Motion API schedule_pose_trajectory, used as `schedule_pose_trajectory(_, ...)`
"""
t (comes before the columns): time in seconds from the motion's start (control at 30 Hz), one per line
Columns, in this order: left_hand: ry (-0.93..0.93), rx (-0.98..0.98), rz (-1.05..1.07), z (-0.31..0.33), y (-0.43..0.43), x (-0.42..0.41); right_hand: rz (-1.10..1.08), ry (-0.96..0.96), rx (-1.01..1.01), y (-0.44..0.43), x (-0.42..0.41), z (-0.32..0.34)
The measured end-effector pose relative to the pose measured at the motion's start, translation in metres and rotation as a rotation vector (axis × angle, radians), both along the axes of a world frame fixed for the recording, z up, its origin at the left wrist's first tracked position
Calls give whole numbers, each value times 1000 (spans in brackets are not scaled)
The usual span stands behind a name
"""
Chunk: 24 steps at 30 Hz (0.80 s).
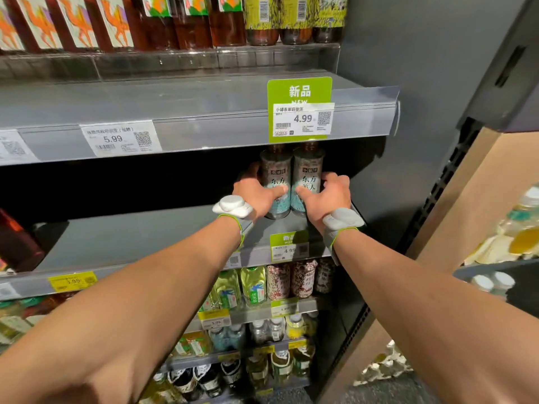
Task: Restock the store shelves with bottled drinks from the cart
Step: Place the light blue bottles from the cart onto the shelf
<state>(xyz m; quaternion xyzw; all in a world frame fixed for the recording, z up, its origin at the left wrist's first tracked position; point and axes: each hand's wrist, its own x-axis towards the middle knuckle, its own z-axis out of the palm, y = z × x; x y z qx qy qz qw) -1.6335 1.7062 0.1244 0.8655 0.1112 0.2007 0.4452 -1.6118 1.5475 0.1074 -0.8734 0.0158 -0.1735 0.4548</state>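
Observation:
Two tea bottles with grey and teal patterned labels stand side by side at the right end of a grey shelf [122, 237]. My left hand [256, 192] grips the left bottle [275, 173], thumb across its label. My right hand [328, 196] grips the right bottle [308, 170] the same way. Both bottles are upright, touching each other, with their bases on the shelf. Their caps sit in shadow under the shelf above. Each wrist wears a white sensor band.
A green price tag [299, 109] marked 4.99 hangs from the shelf above. Lower shelves hold green and patterned bottles [253, 284]. A dark red bottle [17, 243] stands at far left. At right, a cardboard box [466, 205] and a cart with bottles [522, 228].

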Motion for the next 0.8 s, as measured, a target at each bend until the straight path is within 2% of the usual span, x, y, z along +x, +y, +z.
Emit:
schedule_pose_trajectory(0.13, 79, 58, -11, 0, -17, 12, -76, 64, -45, -9, 6, 3)
schedule_pose_trajectory(0.47, 118, 53, -82, 0, -39, 30, -187, 92, -63, -24, 13, 4)
schedule_pose_trajectory(0.8, 94, 23, -65, 2, -56, 30, -270, 182, 17, -31, 12, 4)
